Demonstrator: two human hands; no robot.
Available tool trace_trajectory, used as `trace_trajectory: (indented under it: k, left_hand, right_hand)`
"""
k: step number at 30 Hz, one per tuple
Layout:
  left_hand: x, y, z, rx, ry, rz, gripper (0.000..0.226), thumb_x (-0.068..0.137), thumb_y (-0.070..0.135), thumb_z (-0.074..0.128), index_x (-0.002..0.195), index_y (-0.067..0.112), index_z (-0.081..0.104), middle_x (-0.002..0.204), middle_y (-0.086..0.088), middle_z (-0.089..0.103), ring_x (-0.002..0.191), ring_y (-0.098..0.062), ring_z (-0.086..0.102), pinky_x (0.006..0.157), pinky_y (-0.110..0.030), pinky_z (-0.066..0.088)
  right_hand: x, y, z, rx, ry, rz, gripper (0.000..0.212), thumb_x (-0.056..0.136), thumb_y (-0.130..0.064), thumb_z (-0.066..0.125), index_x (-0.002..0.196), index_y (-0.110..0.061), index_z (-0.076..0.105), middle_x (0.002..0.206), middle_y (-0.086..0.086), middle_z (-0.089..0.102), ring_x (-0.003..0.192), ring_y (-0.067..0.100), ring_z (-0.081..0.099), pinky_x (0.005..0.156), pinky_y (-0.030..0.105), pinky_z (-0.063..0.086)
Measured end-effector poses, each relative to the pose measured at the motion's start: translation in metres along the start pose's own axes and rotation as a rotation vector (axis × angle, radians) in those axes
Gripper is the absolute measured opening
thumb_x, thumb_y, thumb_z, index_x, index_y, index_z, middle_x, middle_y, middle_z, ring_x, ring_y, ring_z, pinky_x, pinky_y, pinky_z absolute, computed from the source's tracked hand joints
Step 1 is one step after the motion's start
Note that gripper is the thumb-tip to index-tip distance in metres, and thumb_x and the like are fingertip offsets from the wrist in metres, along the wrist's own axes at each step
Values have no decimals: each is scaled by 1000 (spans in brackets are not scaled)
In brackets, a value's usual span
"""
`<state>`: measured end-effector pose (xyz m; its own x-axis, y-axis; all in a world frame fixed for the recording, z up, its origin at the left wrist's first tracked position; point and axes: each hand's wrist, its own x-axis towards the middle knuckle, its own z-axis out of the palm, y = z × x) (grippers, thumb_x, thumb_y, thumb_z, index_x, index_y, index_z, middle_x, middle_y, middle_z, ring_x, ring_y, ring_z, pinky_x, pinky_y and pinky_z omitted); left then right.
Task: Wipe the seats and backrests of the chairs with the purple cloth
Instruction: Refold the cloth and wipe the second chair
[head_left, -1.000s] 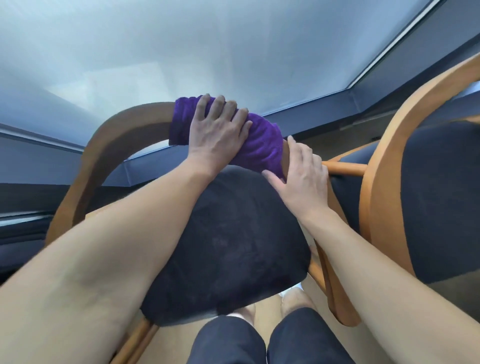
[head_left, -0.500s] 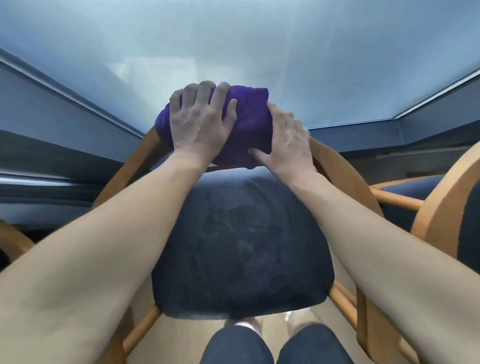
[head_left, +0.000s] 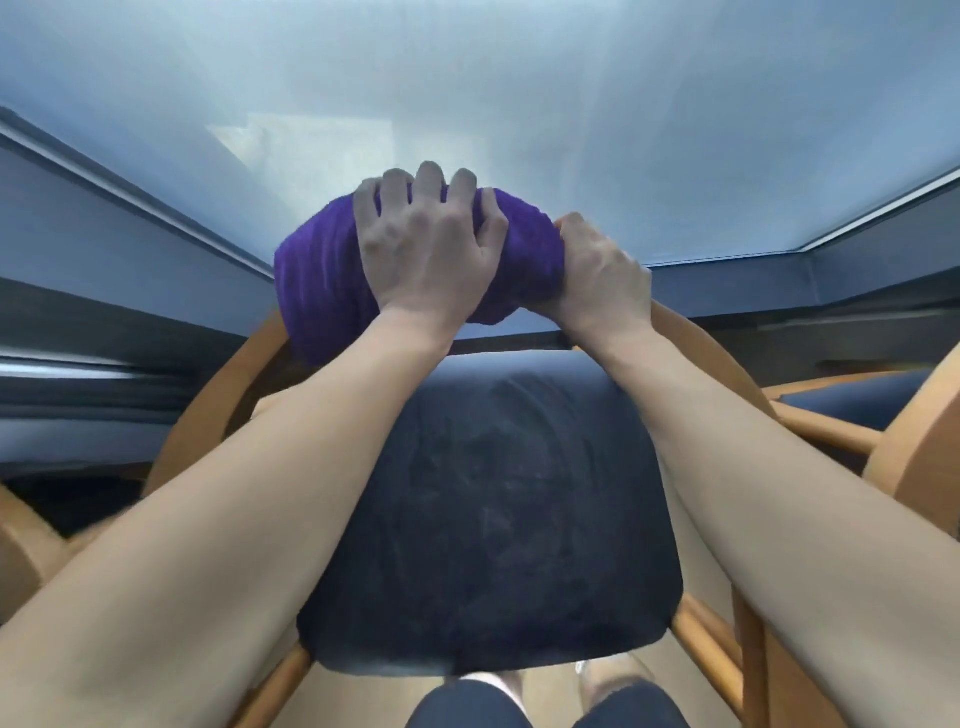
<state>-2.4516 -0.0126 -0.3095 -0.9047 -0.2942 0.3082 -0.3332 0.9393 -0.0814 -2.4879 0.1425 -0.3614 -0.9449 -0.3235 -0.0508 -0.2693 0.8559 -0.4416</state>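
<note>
**Gripping the purple cloth (head_left: 322, 286) atop the backrest (head_left: 223, 384)**

The cloth lies bunched over the curved wooden rail at the centre of the frame. The left hand (head_left: 426, 254) rests on top of it, fingers (head_left: 431, 182) curled over its far edge. The right hand (head_left: 597, 275) clasps the cloth's right end. Both forearms stretch forward above the dark seat (head_left: 493, 519).

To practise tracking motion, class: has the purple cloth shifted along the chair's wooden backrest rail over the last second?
Yes. The purple cloth has slid leftward along the wooden backrest rail, from its right shoulder to the top.
</note>
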Motion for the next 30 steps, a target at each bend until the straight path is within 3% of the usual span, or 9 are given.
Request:
trace_trajectory:
  k: [5,11,17,21,27,30]
  left_hand:
    - [3,40,12,8,55,150,38,96,32,40,77,14,68,75,-7,64,74,-31,58,84,-41,46]
    - [-2,63,16,6,28,232,38,97,30,39,76,14,68,76,-6,66,78,-31,58,90,-42,44]
    - [-2,37,16,-153,85,233,40,94,41,42,80,15,69,77,-5,65,78,-31,59,86,-41,44]
    - [3,2,15,-161,78,130,43,94,46,39,89,17,70,81,-4,66,81,-30,60,80,-40,41]
    - [-5,-52,17,-215,49,-86,45,96,47,33,108,19,66,96,-7,66,90,-34,60,78,-40,41]
    - [-9,-52,16,-208,55,-141,42,97,43,35,107,18,67,96,-8,67,89,-35,59,79,-41,41]
  right_hand:
    - [6,3,8,19,39,40,66,63,-69,54,111,-22,54,95,-7,64,85,26,65,67,29,32]
    - [-11,19,5,-65,112,109,65,62,-62,44,109,-19,56,89,5,71,84,38,66,66,32,32]
    - [-10,22,6,-87,70,65,62,69,-62,73,107,-16,58,82,8,71,79,39,68,65,33,35]
    - [-7,21,9,-56,72,49,60,69,-73,62,87,-20,39,76,8,67,71,40,64,61,34,35]
    - [-9,19,4,-65,29,54,69,65,-75,72,88,-24,32,80,4,63,73,35,63,62,34,31]
    - [-9,19,1,-76,14,58,67,65,-72,74,89,-25,32,82,4,65,77,35,64,63,34,31]
